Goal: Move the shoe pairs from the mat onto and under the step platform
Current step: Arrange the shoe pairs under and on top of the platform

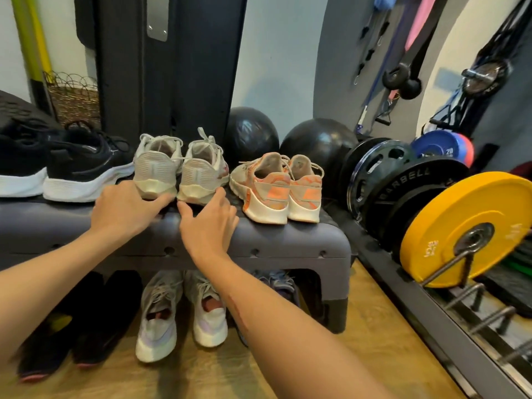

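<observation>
Fingers of the left hand [126, 207] lie extended, tips touching the heel of the left shoe of the white pair [180, 165]; nothing is grasped. Fingers of the right hand [210, 218] are spread and relaxed, the index tip at the heel of the right white shoe. That pair stands heels toward the person on the step platform [288, 240], between the black pair [57, 168] and the orange pair [277, 187]. Under the platform lie a grey-white pair [181, 309] and a black pair with pink soles [80, 323]. Weight plates [466, 228] stand to the right.
</observation>
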`<action>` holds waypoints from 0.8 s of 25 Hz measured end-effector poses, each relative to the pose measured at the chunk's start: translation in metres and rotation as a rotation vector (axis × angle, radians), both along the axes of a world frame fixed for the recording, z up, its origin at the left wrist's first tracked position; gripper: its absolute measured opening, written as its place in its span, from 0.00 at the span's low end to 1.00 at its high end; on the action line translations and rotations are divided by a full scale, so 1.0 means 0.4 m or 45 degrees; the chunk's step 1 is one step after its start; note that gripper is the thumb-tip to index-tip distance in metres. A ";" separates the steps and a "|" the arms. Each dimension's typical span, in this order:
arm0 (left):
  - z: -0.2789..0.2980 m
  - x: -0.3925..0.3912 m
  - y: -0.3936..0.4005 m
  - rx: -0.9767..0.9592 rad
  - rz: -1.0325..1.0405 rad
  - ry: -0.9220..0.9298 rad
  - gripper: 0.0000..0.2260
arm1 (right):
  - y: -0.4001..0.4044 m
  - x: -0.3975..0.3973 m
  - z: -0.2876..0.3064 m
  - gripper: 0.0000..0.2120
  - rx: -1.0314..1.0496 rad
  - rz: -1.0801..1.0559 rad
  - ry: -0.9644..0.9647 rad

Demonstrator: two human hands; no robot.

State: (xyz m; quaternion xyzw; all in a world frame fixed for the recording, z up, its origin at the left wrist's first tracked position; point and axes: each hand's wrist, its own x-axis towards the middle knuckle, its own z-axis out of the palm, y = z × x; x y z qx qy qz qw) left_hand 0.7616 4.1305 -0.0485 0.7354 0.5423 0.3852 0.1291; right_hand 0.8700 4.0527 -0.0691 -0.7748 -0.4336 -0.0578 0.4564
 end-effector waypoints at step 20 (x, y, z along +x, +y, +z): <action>-0.006 -0.009 0.001 -0.007 -0.068 -0.042 0.33 | 0.020 0.026 0.029 0.32 -0.009 -0.008 0.052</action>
